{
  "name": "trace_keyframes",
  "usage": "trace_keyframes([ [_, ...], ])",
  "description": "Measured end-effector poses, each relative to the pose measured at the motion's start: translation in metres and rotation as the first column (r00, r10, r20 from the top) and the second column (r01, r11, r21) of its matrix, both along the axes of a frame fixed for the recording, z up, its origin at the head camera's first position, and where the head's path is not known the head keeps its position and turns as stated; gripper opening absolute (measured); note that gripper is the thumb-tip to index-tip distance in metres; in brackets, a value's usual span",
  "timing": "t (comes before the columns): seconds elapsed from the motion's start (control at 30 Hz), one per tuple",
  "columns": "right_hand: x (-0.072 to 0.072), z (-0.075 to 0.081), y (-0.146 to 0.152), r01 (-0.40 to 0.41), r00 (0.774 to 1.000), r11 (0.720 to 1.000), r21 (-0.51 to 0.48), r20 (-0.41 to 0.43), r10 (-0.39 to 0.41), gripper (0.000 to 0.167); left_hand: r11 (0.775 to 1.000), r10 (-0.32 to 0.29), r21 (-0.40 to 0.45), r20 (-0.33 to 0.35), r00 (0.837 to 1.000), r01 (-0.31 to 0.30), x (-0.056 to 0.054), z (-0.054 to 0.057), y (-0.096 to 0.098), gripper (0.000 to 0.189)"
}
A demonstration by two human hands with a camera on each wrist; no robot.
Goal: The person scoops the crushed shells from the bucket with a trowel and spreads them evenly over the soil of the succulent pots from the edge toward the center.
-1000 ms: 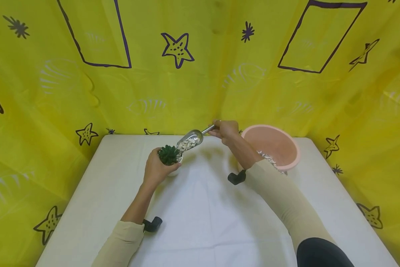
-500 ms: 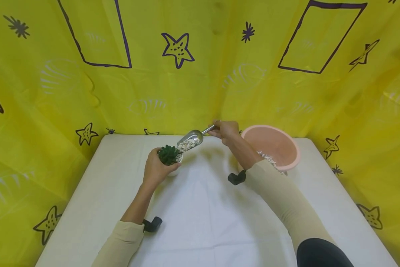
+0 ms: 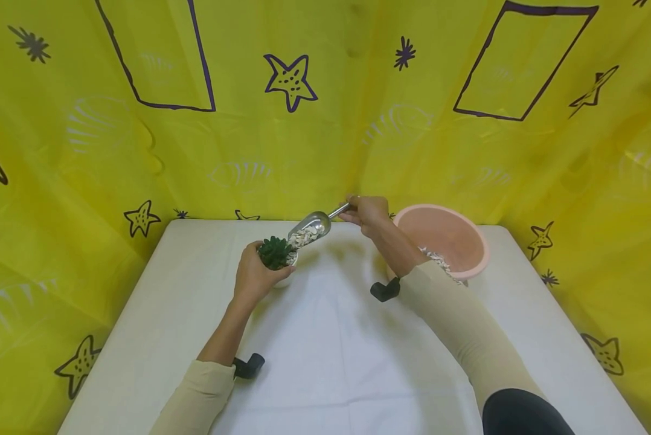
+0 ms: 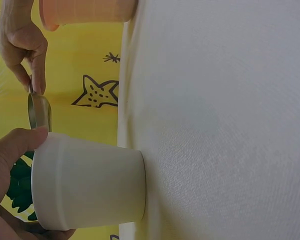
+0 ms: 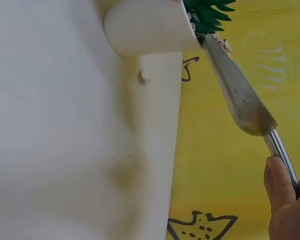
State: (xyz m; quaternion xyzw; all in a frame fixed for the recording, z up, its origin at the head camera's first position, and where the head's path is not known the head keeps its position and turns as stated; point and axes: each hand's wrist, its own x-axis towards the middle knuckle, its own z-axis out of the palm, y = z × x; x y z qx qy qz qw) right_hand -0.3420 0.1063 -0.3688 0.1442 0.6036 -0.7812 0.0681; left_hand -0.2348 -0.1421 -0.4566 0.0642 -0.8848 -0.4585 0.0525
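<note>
A white flower pot [image 4: 95, 185] with a green succulent [image 3: 275, 252] in it stands upright on the table. My left hand [image 3: 252, 275] grips the pot near its rim, thumb on one side and fingers on the other. My right hand [image 3: 370, 214] holds a metal scoop [image 5: 240, 95] by its handle. The scoop carries pale pebbles [image 3: 305, 235] and tilts down toward the pot, its tip at the rim beside the succulent. Some pebbles also lie inside the pot, partly hidden by the leaves.
A pink tub [image 3: 439, 232] with pale pebbles inside stands at the right, partly behind my right forearm. One loose pebble [image 5: 144, 77] lies on the white-covered table [image 3: 314, 362] near the pot. A yellow patterned curtain [image 3: 331, 139] hangs behind the table.
</note>
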Motion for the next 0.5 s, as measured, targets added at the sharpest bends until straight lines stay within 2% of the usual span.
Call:
trace_keyframes([
  [0.2,0.0009,0.0016,0.0016,-0.011,1.000,1.000,0.001,-0.011,0.011,0.042,1.000,-0.002,0.004,-0.006,1.000,0.002,0.0001,0.0006,0.0002,0.100],
  [0.5,0.0017,0.0031,0.0022,-0.005,1.000,1.000,0.007,-0.001,0.005,0.036,1.000,-0.002,0.002,-0.015,1.000,0.002,0.0009,0.0018,0.0007,0.103],
])
